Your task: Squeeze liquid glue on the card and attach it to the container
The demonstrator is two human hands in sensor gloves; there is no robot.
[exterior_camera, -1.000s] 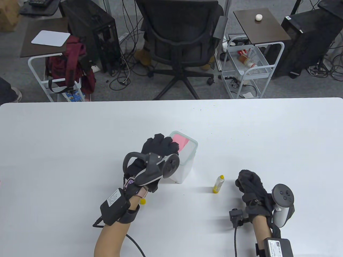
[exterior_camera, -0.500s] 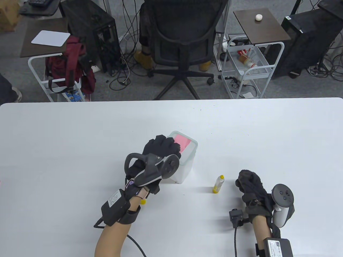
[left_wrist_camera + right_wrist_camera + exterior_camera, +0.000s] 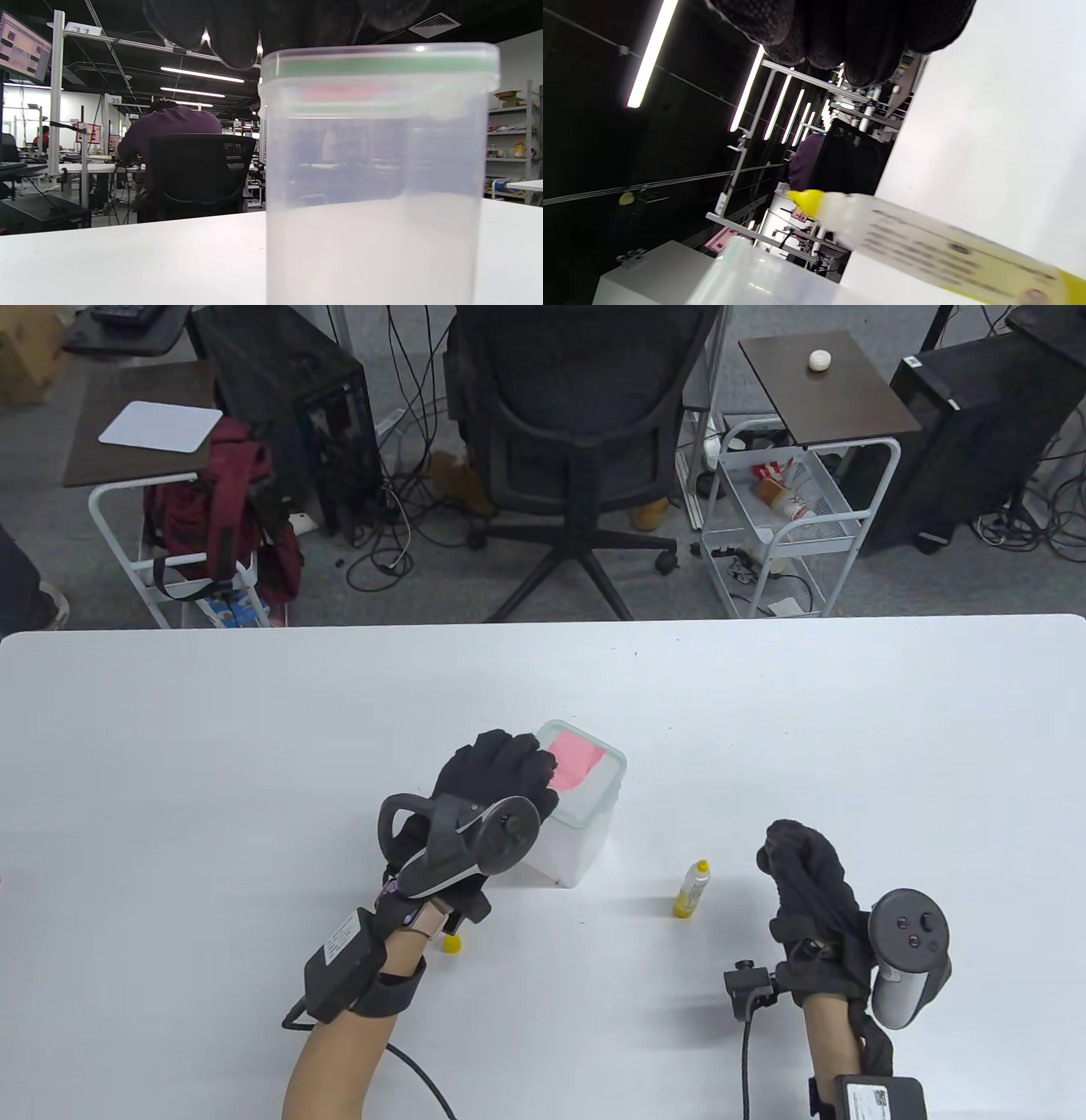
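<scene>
On the white surface (image 3: 212, 746) we see a translucent container (image 3: 585, 836), a glue bottle (image 3: 691, 889) and a yellow cap (image 3: 454, 943).

Both hands wear black knitted sensor gloves with a nubbly weave. The left hand (image 3: 496, 768) carries a tracker (image 3: 462, 844) on its back: a grey-and-black controller body with a round black face and a black ring loop at its left end. A black box with a white printed label (image 3: 344, 963) is strapped to the left forearm by a dark band, and a black cable runs from it. A pale wrist strap shows beside it. The right hand (image 3: 810, 874) bears a similar tracker (image 3: 908, 950) with small buttons, a small black camera block (image 3: 747, 988) with a cable, and a labelled black box (image 3: 878, 1099).
</scene>
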